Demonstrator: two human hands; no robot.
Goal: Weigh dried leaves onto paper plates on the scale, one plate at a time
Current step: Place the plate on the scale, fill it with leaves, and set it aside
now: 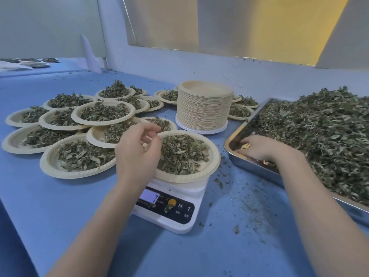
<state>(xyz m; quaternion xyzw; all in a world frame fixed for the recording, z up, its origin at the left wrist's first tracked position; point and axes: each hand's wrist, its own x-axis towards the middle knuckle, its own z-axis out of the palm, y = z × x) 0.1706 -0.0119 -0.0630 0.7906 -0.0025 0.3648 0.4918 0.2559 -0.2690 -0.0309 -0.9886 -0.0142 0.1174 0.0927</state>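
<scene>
- The paper plate (214,156) in hand sits on the white scale (169,208) at the counter's (50,206) near middle, already heaped with dried leaves (179,154).
- The display (149,196) is half hidden by the left forearm; one digit shows, so the reading cannot be told.
- Judging by this, the step is trimming the portion to weight.
- The left hand (137,150) hovers at the plate's left rim, fingers curled, thumb against fingertips; whether it pinches any leaves I cannot tell.
- The right hand (257,146) lies palm down in the steel tray (249,168) just right of the scale, fingers bent into the loose leaves (319,136).
- Next calls for small pinches, then clearing the display to read it.
- Filled plates (79,156) crowd the left; the blank plate stack (203,106) stands behind.
</scene>
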